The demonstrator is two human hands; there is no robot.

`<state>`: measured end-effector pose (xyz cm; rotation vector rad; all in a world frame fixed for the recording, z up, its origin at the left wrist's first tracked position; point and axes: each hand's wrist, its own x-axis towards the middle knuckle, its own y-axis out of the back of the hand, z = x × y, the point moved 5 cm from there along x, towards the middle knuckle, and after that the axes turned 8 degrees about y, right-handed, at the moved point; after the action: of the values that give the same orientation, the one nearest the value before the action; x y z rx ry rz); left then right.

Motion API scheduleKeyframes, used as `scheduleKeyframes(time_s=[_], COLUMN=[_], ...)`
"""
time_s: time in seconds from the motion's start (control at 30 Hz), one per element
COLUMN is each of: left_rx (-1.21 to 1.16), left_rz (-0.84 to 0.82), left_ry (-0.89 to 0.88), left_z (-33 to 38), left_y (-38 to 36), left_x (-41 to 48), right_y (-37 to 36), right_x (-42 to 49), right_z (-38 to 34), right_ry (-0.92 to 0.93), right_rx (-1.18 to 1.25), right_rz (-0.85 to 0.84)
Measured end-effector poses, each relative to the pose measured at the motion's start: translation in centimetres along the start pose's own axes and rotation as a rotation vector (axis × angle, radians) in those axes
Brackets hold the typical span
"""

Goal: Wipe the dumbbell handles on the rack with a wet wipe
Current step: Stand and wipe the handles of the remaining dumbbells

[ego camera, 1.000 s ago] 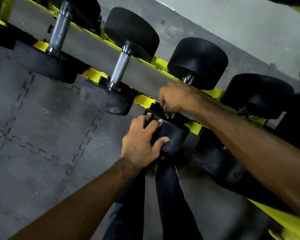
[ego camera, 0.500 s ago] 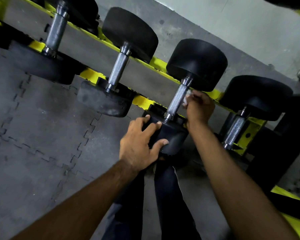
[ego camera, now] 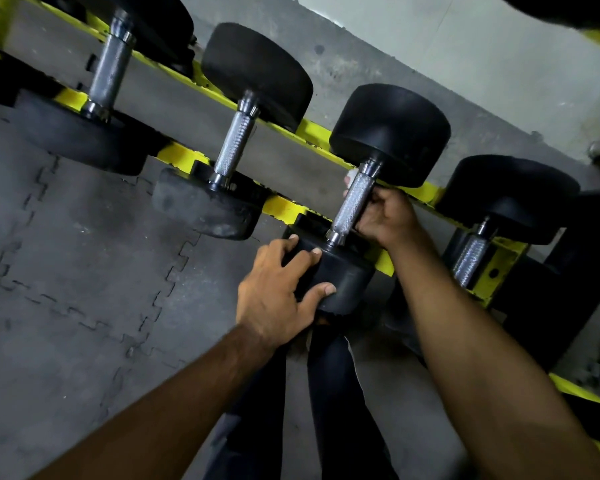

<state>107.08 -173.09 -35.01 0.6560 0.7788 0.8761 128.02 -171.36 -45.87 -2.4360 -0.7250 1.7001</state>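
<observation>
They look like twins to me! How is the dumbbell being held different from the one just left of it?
The held dumbbell has the left hand on its near head and the right hand round its handle; the neighbour is untouched. The neighbour's near head looks dusty grey, the held one's cleaner black. Both have knurled metal handles.

Below you, grey interlocking rubber floor tiles (ego camera: 66,271) cover the ground. Ahead of you, a pale painted wall (ego camera: 465,46) rises above a rough grey concrete base strip (ego camera: 361,64).
</observation>
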Motion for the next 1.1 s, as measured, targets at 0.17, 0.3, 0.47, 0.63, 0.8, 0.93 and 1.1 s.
scheduleKeyframes(time_s=[0.17,0.3,0.47,0.63,0.8,0.93,1.1], left_rx=[0.009,-0.016,-0.006,0.006,-0.016,-0.018,-0.019], left_rz=[-0.001,0.015,0.014,-0.016,-0.001,-0.010,-0.021], left_ry=[0.005,0.006,0.013,0.004,-0.001,-0.009,-0.024], left_z=[0.0,-0.1,-0.1,-0.2,-0.1,-0.2,-0.2], left_y=[0.0,-0.1,-0.2,0.0,0.0,0.0,0.2], left_x=[0.0,-0.1,0.0,0.2,0.2,0.3,0.4], right_y=[1.4,1.2,-4.0,-4.7,-3.5,-4.4,-4.4], right_x=[-1.0,-4.2,-6.3,-6.5,-6.7,-6.5,-7.2], right_z=[-0.7,-2.3,-2.3,-1.6,-1.7,-3.1,0.9], right_ry=[0.194,0.834,1.297,1.186,1.190,1.201,1.028], right_rx=[0.064,-0.303,-1.619,-1.969,-1.968,-2.025,-2.326], right_rz=[0.201,0.297,0.199,0.061,-0.046,0.073,-0.301])
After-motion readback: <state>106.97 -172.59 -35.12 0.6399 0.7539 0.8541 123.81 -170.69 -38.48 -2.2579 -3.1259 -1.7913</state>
